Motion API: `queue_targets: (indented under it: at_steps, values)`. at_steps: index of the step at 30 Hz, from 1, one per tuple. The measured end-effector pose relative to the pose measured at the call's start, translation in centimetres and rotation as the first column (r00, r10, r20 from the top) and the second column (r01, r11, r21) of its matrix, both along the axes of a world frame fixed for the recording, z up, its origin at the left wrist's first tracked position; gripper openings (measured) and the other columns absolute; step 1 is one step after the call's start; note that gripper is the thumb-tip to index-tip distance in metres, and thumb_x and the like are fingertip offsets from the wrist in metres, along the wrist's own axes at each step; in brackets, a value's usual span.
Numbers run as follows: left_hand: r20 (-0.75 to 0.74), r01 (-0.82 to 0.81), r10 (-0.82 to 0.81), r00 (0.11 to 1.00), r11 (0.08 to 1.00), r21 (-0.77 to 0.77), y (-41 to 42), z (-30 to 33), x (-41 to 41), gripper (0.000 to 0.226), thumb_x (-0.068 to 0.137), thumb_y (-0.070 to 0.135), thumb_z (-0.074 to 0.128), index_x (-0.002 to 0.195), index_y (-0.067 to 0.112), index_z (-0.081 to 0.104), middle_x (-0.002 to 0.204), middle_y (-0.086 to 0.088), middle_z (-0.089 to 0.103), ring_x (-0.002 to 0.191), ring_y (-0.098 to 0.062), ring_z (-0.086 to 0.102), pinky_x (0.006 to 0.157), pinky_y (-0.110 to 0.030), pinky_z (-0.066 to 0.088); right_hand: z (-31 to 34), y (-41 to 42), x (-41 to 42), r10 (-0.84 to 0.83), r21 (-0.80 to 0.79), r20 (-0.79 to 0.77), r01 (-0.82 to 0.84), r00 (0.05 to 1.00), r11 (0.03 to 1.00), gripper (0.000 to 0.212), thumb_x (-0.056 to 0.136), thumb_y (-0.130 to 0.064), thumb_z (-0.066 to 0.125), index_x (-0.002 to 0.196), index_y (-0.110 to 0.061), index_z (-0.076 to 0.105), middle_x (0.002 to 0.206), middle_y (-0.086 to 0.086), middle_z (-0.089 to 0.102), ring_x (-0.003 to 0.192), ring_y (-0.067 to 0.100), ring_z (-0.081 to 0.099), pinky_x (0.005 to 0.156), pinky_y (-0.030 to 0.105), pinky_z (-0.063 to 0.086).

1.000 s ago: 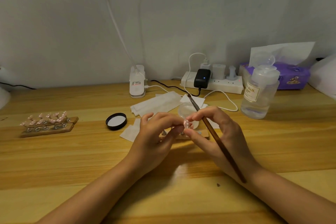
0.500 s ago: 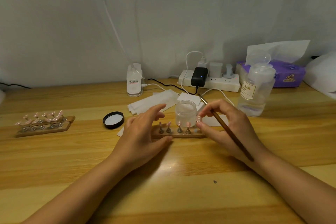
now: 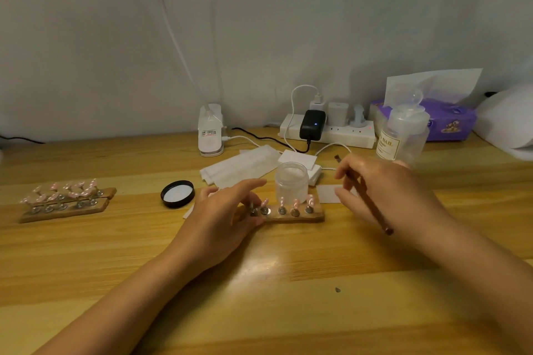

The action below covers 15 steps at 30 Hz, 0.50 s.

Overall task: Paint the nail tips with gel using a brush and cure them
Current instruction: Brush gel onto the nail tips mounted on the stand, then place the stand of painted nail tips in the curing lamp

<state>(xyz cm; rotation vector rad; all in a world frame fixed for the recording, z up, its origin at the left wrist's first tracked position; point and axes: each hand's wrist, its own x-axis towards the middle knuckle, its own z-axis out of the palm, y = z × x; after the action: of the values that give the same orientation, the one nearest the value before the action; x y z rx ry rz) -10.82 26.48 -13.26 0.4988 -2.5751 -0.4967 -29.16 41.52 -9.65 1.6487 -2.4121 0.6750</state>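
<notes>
- On the grained wooden desk (image 3: 259, 282), pink nail tips (image 3: 296, 204) stand on metal pegs in a narrow wooden holder (image 3: 291, 215).
- Left hand (image 3: 223, 220), fingers relaxed, rests at the holder's left end.
- Right hand (image 3: 386, 190) pinches a slim brown brush (image 3: 367, 200) beside a frosted round gel jar (image 3: 291, 181).

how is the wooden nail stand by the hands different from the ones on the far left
The near stand is a single strip, its left end under the left hand; the far-left stands are two strips lying side by side, untouched. The near stand's tips stand mostly upright, while the far-left ones lean over. Both are wooden strips carrying pink nail tips on small metal bases.
</notes>
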Motion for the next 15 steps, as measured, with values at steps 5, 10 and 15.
queue_targets:
  at_steps: [5, 10, 15]
  values:
    - [-0.036, 0.013, -0.015, 0.999, 0.998, -0.064, 0.4, 0.3, -0.2, 0.058, 0.079, 0.014, 0.07, 0.13, 0.025, 0.043, 0.096, 0.023, 0.051, 0.091, 0.001, 0.048, 0.086, -0.02, 0.034, 0.0, 0.3, 0.8, 0.026, 0.162, -0.211, 0.009, 0.977, 0.987, 0.022, 0.092, -0.021, 0.047, 0.11, -0.033, 0.044, 0.099, -0.014, 0.049, 0.094, 0.008, 0.042, 0.089, 0.025, 0.03]
    - [-0.134, 0.029, -0.038, 0.99, 0.997, -0.069, 0.7, 0.4, -0.1, 0.06, 0.072, -0.001, 0.073, 0.124, 0.017, 0.049, 0.097, 0.007, 0.063, 0.089, -0.015, 0.061, 0.076, -0.027, 0.047, -0.2, -0.1, 0.4, 0.076, 0.206, -0.184, -0.037, 0.98, 0.978, 0.019, 0.095, -0.023, 0.043, 0.112, -0.031, 0.048, 0.11, -0.011, 0.054, 0.102, 0.01, 0.045, 0.088, 0.027, 0.032]
    - [-0.194, 0.04, -0.045, 0.98, 0.999, -0.029, 1.6, 0.5, -0.3, 0.064, 0.07, -0.001, 0.075, 0.118, 0.028, 0.044, 0.097, 0.014, 0.059, 0.088, -0.003, 0.057, 0.074, -0.007, 0.044, -0.6, 0.2, -0.4, 0.135, 0.225, -0.157, -0.097, 0.978, 0.969, 0.025, 0.095, -0.028, 0.043, 0.118, -0.035, 0.049, 0.116, -0.013, 0.054, 0.111, 0.008, 0.046, 0.093, 0.026, 0.035]
